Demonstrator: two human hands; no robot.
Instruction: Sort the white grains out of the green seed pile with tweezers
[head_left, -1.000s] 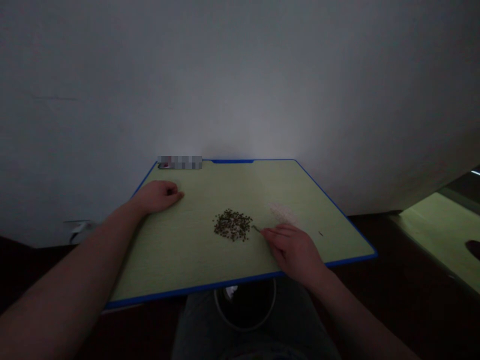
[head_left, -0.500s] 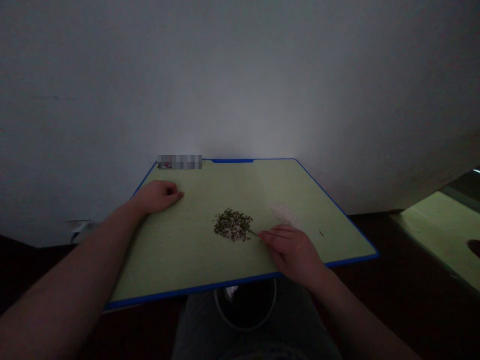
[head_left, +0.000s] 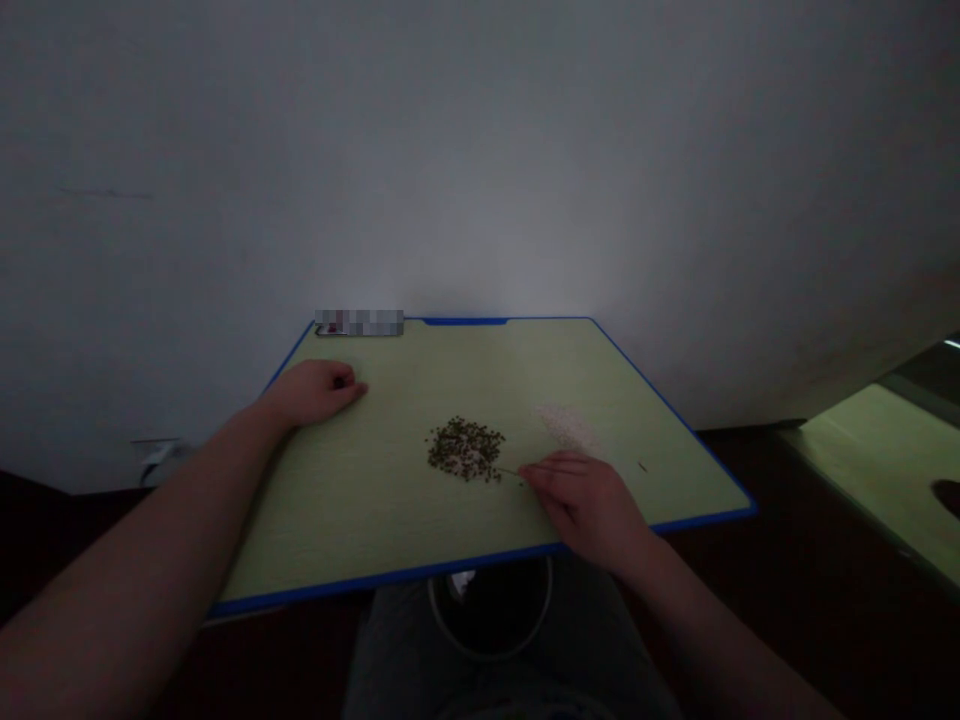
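My right hand (head_left: 581,500) pinches a thin, slender stick-like tool (head_left: 509,472); its exact kind is too small to tell. The tool's tip reaches the right edge of a loose pile of small dark green beans or seeds (head_left: 463,448) with pale grains among them. Just beyond the right hand lies a thin spread of whitish grains (head_left: 564,425), apart from the dark pile. My left hand (head_left: 317,391) rests on the left side of the table (head_left: 360,500), fingers curled in and thumb alongside, with nothing visible in it.
A flat object with a blurred-out face (head_left: 360,324) lies at the table's far left corner. A tiny dark sliver (head_left: 643,466) is on the right. Below the front edge, between the knees, stands a round bin (head_left: 491,655) with something white inside. Behind rises a wall (head_left: 480,180).
My right hand has shifted very slightly, and the tool's tip has moved left to the pile's edge. A small dark bit now shows by the fingertips. My left hand has stayed still.
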